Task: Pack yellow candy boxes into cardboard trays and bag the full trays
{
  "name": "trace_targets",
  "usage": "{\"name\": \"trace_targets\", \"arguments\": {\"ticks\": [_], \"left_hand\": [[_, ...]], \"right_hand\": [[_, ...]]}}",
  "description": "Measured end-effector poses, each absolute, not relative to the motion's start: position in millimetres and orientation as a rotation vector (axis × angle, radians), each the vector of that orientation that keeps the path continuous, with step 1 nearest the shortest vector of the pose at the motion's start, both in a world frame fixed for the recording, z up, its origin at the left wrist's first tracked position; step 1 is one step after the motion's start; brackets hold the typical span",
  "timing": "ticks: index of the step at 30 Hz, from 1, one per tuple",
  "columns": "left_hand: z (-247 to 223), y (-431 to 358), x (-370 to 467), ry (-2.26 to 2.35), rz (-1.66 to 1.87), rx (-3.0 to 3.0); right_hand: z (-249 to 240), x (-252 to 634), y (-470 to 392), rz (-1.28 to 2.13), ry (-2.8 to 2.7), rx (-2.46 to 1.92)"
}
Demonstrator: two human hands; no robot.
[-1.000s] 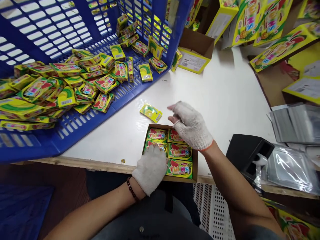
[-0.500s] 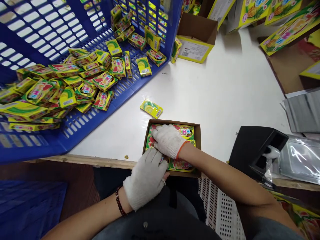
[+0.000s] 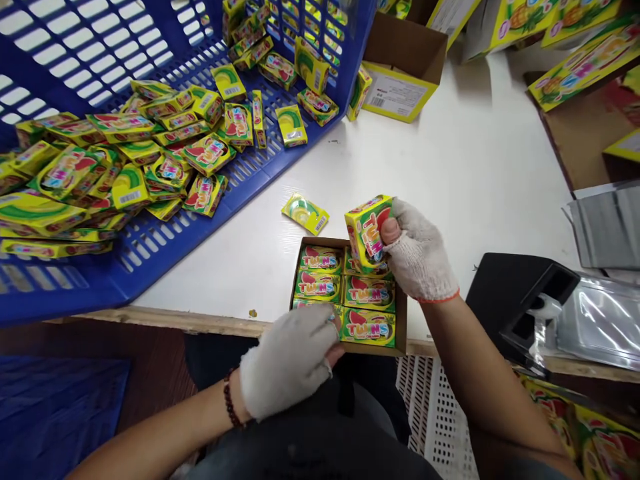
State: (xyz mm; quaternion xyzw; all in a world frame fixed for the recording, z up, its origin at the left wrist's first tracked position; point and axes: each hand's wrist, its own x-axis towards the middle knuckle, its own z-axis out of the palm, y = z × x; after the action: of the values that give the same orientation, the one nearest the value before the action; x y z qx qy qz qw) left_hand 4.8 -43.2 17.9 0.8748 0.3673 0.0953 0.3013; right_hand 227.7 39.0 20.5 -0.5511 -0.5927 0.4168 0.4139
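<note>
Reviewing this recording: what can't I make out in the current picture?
All in the head view:
- Lower-left yellow-green TWINS pack in the open brown cardboard carton: mostly covered by the white-gloved left hand.
- Fingertips of the white-gloved right hand, except the thumb: behind the yellow-green pack it holds.
- Blue slotted plastic crate: cut off by the left and top edges.
</note>
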Motion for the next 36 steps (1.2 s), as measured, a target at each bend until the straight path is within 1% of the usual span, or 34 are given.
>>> {"name": "trace_targets", "arguments": {"ticks": [2, 4, 7, 12, 14, 16, 20, 22, 24, 27, 31, 36], "left_hand": [[29, -24, -6, 1.096, 0.509, 2.090], [42, 0, -11, 1.185, 0.693, 1.788], [56, 30, -5, 1.140, 0.734, 1.486], [56, 40, 12, 1.328, 0.882, 1.417], [52, 33, 13, 1.328, 0.876, 1.369], [47, 23, 10, 1.317, 0.856, 1.337], [25, 2, -5, 1.424, 0.858, 1.410], [9, -8, -13, 1.508, 0.808, 1.500], [-5, -15, -19, 1.524, 0.687, 1.572], [-18, -22, -23, 1.483, 0.536, 1.637], [-19, -24, -26, 1.507, 0.565, 1.739], [-17, -24, -29, 1.454, 0.583, 1.798]], "right_hand": [[25, 231, 38, 1.009, -1.607, -1.366], [28, 225, 38, 1.012, -1.761, -1.300], [35, 209, 41, 0.913, -1.971, -1.229], [59, 195, 39, 0.550, -2.320, -1.419], [62, 196, 32, 0.475, -2.408, -1.457], [57, 199, 22, 0.473, -2.432, -1.434], [23, 203, -1, 0.631, -2.406, -1.197], [3, 203, -10, 0.637, -2.428, -1.081], [-12, 201, -13, 0.589, -2.492, -1.057], [-21, 195, -9, 0.470, -2.606, -1.173], [-15, 182, 1, 0.290, -2.713, -1.406], [-5, 164, 2, 0.162, -2.785, -1.649]]}}
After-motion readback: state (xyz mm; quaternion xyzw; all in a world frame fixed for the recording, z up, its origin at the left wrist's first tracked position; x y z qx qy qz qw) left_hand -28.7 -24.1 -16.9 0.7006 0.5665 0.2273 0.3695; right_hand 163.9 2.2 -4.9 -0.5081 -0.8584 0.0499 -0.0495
